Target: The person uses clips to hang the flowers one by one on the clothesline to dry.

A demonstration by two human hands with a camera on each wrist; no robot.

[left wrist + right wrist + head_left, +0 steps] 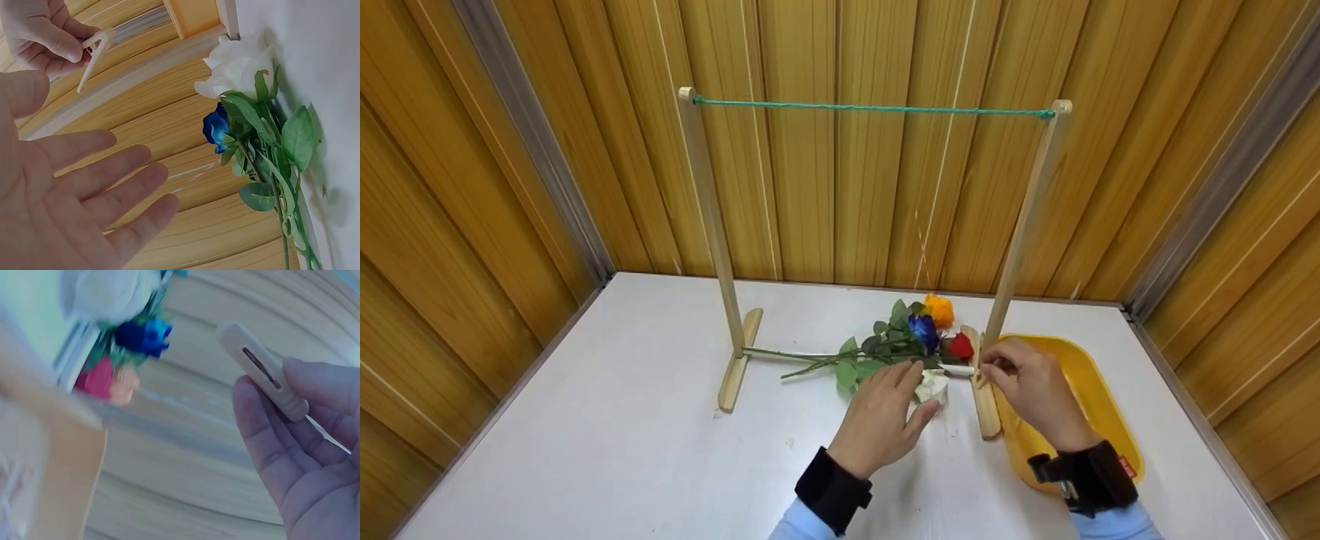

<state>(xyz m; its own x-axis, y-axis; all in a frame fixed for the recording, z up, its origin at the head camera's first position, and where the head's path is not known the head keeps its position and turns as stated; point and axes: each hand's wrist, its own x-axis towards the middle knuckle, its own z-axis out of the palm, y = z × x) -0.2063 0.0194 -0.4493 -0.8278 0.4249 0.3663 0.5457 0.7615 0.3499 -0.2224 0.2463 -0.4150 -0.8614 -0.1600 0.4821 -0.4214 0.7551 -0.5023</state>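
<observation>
My right hand [1035, 390] pinches a slim beige clip [261, 371] between thumb and fingers, beside the stand's right post. The clip spreads into a V shape in the left wrist view, and a slot runs along its face in the right wrist view. My left hand [877, 420] holds nothing; its fingers are extended close to a white rose [242, 67], partly hiding it in the head view. Behind that lie a blue rose [924, 332], a red rose [960, 346] and an orange rose [939, 310], their green stems [802, 356] pointing left.
A wooden stand [711, 217] has a green string [877, 110] tied between its two post tops. Right of it sits a yellow tray [1099, 390], partly under my right hand and wrist. Wood-patterned walls [802, 187] enclose the white table [607, 420] at the back and sides.
</observation>
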